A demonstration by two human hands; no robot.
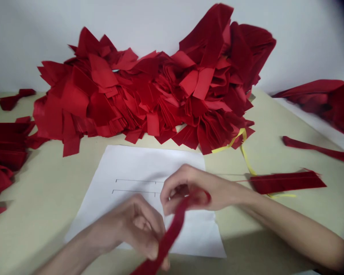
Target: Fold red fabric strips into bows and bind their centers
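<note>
Both hands pinch one red strip (172,231), slanting from left hand (140,225) up to right hand (189,189), fingers closed narrowly.

Both forearms entered from the bottom of the frame and met at lower centre. The left hand (140,229) sat low, fingers curled inward in a pinch. The right hand (189,189) lay just above and right of it, knuckles up, fingers bent under.

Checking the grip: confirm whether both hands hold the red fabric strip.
Yes: the left hand and right hand both pinch the red fabric strip.
</note>
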